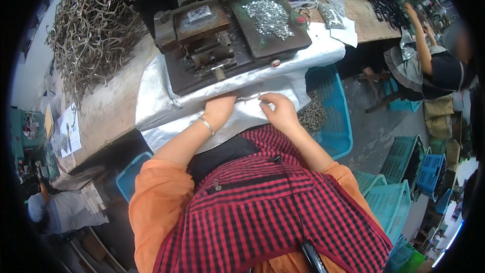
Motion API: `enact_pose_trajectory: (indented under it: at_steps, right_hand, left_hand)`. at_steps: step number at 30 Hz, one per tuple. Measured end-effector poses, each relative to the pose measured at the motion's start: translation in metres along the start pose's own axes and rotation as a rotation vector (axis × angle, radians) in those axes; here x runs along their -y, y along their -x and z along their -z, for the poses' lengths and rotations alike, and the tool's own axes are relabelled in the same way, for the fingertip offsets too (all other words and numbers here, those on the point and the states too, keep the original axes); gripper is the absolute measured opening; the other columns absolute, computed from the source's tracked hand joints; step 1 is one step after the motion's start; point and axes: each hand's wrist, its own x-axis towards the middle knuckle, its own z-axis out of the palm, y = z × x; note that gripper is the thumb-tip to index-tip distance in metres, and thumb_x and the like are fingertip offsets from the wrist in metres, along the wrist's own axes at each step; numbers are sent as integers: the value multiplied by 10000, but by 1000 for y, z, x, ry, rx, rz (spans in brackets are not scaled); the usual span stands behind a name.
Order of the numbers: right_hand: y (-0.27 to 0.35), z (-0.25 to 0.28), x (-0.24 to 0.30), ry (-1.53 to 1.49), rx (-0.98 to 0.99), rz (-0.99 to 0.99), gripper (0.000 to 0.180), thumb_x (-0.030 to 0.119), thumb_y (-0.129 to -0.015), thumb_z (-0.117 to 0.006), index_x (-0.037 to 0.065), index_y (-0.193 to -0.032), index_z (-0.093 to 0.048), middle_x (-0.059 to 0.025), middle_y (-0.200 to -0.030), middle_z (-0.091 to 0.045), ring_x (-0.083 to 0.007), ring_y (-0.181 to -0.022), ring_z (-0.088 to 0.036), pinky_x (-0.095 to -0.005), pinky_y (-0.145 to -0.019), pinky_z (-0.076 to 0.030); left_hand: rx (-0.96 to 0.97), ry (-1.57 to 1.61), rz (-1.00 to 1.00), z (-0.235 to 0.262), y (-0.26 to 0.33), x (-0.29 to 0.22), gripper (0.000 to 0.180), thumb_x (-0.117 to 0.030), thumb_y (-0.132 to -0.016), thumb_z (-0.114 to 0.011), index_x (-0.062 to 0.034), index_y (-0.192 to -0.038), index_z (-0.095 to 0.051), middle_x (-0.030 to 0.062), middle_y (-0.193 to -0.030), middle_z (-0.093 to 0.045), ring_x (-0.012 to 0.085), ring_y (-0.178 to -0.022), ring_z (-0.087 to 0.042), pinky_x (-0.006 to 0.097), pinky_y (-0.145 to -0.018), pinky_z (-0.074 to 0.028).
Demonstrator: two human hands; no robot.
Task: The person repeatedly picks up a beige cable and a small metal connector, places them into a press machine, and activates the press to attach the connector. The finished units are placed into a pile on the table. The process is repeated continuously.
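Observation:
My right hand is closed in a pinch at the end of a thin, pale grey strip. This strip lies between my two hands, over a silvery sheet that hangs from the bench edge across my lap. My left hand, with a bangle at the wrist, reaches to the strip's other end, but its fingers are mostly hidden. Just beyond both hands stands a dark press machine. On its right-hand plate is a heap of small shiny metal pieces.
A big tangle of grey-brown strips covers the bench's left side. To my right, a blue crate holds more strips. Farther right are stacked teal crates and a co-worker. Another person is at the lower left.

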Motion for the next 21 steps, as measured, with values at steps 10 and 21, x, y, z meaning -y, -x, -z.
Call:
enact_pose_trajectory:
  at_steps: [10, 21]
  right_hand:
    - [-10, -36, -13, 365, 85, 243, 210, 297, -833, -747, 101, -900, -712, -112, -916, -701, -290, -963, -657, -439, -814, -527]
    - [-5, -91, -27, 576, 267, 325, 189, 173, -901, -599, 57, -1003, -709, -197, -993, -670, -325, -922, -648, -424, -806, -504]
  left_hand:
    - [-210, -56, 121, 75, 117, -6, 171, -6, -825, -608, -36, -990, -641, 180, -907, -608, 380, -877, -648, 483, -782, -545]
    - [-317, 380, -189, 107, 55, -102, 218, 6, -810, -632, -16, -1027, -630, 196, -941, -613, 435, -885, -616, 494, -772, -510]
